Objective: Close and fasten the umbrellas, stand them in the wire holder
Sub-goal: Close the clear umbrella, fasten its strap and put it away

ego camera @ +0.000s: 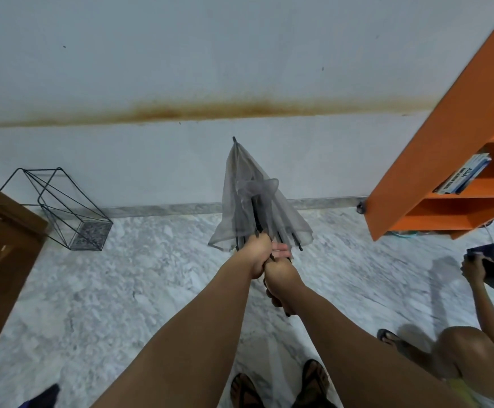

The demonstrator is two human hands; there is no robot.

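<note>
Grey umbrella (251,201), canopy collapsed but loose and unfastened, long axis pointing away toward the wall; left hand (259,254) grips the rib ends, right hand (279,275) the handle just behind; wire holder (63,207) stands well left, nearer the left arm

One umbrella (254,201), one wire holder (60,207), one orange shelf (446,128), two hands.

- Both forearms are bare, no sleeves showing up to the frame's lower edge.
- The left hand (260,252) and right hand (279,270) carry no rings, watch or gloves.
- Below the hands, the feet wear dark open sandals (313,381) with crossing straps.
</note>
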